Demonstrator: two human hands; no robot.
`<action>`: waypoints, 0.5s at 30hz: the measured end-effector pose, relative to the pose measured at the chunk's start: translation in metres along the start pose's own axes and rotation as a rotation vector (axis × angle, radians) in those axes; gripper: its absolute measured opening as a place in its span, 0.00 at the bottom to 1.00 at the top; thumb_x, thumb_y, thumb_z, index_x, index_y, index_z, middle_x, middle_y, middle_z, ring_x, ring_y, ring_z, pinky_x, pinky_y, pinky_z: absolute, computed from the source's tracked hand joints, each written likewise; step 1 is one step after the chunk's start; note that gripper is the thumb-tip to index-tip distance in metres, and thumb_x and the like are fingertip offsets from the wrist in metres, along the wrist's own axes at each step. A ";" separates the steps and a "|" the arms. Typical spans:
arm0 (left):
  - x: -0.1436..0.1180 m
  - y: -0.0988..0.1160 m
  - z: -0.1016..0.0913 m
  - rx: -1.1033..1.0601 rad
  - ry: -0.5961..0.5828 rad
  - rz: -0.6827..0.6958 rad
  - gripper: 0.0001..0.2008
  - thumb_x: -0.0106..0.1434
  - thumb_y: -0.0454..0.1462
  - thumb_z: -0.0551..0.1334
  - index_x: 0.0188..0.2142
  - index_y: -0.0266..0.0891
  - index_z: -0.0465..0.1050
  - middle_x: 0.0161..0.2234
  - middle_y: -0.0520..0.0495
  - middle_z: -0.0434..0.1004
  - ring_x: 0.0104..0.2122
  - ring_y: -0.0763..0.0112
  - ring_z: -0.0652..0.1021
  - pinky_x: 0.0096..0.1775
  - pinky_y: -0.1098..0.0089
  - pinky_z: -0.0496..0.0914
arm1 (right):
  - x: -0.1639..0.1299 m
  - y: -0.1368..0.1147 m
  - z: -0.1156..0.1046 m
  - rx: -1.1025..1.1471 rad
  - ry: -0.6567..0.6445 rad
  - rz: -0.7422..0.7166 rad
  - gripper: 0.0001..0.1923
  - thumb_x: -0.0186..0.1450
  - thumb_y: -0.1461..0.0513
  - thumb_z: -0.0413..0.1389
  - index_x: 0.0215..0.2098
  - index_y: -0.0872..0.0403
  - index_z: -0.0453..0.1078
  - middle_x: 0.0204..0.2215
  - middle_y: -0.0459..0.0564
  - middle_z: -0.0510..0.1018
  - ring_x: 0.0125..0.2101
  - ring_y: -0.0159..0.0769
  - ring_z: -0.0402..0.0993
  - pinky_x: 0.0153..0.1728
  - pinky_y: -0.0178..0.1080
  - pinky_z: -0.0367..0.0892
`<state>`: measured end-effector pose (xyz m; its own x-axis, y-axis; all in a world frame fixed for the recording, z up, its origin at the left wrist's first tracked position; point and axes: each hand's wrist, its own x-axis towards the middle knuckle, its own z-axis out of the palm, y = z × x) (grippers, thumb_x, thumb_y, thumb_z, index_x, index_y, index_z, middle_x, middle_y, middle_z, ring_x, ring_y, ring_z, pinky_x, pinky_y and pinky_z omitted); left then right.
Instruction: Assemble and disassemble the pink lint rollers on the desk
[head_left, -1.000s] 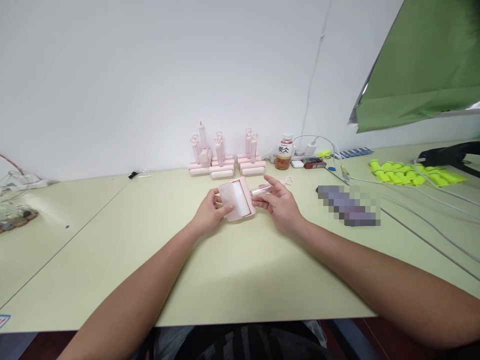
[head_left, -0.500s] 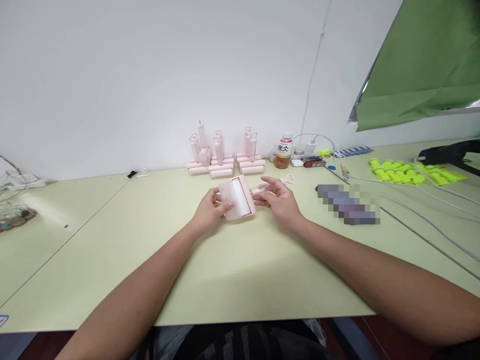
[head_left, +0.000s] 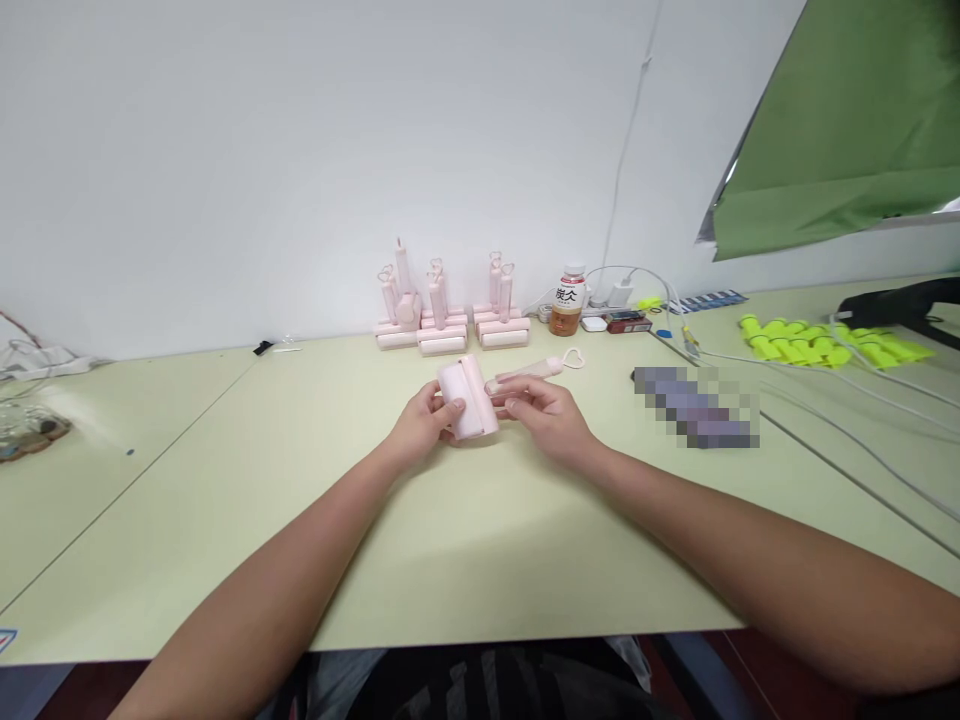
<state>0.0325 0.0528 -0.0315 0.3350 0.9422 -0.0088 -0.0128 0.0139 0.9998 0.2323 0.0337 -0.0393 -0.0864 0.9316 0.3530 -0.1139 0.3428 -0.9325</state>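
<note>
Holding a pink lint roller (head_left: 469, 398) just above the worktop (head_left: 465, 540), mid-table: left hand (head_left: 421, 425) pinches the roller head; right hand (head_left: 541, 412) fingers curl around its handle (head_left: 529, 371). More pink rollers (head_left: 446, 305) stand near the wall.

Pink rollers (head_left: 442, 322), a drink bottle (head_left: 568, 302) and yellow pieces (head_left: 817, 342) line the table (head_left: 465, 540).

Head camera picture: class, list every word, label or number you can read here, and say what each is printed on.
"炭仌": on the white label of the drink bottle by the wall.
Smaller print on that label: too small to read.
Pixelated patch on the table: unreadable.
Pink roller held in both hands: no text visible.
</note>
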 end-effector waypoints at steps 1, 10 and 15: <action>0.001 0.000 0.000 -0.039 0.011 -0.032 0.30 0.58 0.48 0.66 0.55 0.38 0.63 0.37 0.44 0.75 0.30 0.67 0.77 0.27 0.67 0.74 | -0.002 0.000 0.001 -0.053 -0.027 -0.024 0.06 0.57 0.59 0.62 0.32 0.52 0.77 0.39 0.50 0.78 0.41 0.41 0.77 0.45 0.49 0.74; 0.000 0.002 0.000 -0.166 0.010 -0.188 0.22 0.61 0.44 0.62 0.52 0.38 0.68 0.34 0.42 0.76 0.24 0.65 0.77 0.19 0.67 0.73 | -0.011 -0.005 0.006 -0.045 -0.111 -0.051 0.07 0.59 0.58 0.61 0.35 0.52 0.77 0.50 0.53 0.77 0.51 0.44 0.73 0.48 0.46 0.70; -0.003 0.004 0.004 -0.187 -0.031 -0.203 0.23 0.61 0.43 0.63 0.54 0.40 0.65 0.37 0.42 0.77 0.28 0.62 0.79 0.26 0.60 0.78 | -0.010 -0.001 0.005 -0.045 -0.089 -0.096 0.05 0.60 0.59 0.60 0.34 0.52 0.75 0.46 0.52 0.79 0.48 0.42 0.74 0.47 0.45 0.70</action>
<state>0.0349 0.0483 -0.0270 0.3775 0.9030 -0.2053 -0.1155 0.2659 0.9571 0.2287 0.0231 -0.0417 -0.1647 0.8804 0.4447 -0.0815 0.4372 -0.8957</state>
